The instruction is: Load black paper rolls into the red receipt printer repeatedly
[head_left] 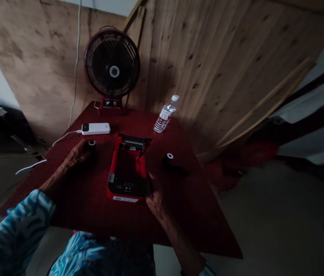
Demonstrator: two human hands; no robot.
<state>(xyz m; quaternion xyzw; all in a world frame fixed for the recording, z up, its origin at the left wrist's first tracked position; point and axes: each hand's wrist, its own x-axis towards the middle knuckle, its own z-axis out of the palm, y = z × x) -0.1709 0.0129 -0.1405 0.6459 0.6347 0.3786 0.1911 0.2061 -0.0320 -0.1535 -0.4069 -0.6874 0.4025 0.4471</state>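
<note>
A red and black printer-like device (pixel 128 188) lies on the table with its top open, showing a hollow body and a bar mechanism at the far end. Against its right side rests my right hand (pixel 156 195), closed on the edge near the front corner; some fingers are in shadow. My left hand (pixel 78 155) is left of the device, its fingers closed around a dark roll with a white core (pixel 92 143). A second dark roll with a white core (pixel 170 156) lies right of the device, apart from both hands, with a dark strip trailing from it.
A round fan (pixel 112 65) stands at the table's back left. In front of it lies a white power bank (pixel 96 128) with a white cable. A clear plastic bottle (pixel 164 115) stands at the back right of the dark red table (pixel 185 222). Wooden boards (pixel 208 57) line the wall behind.
</note>
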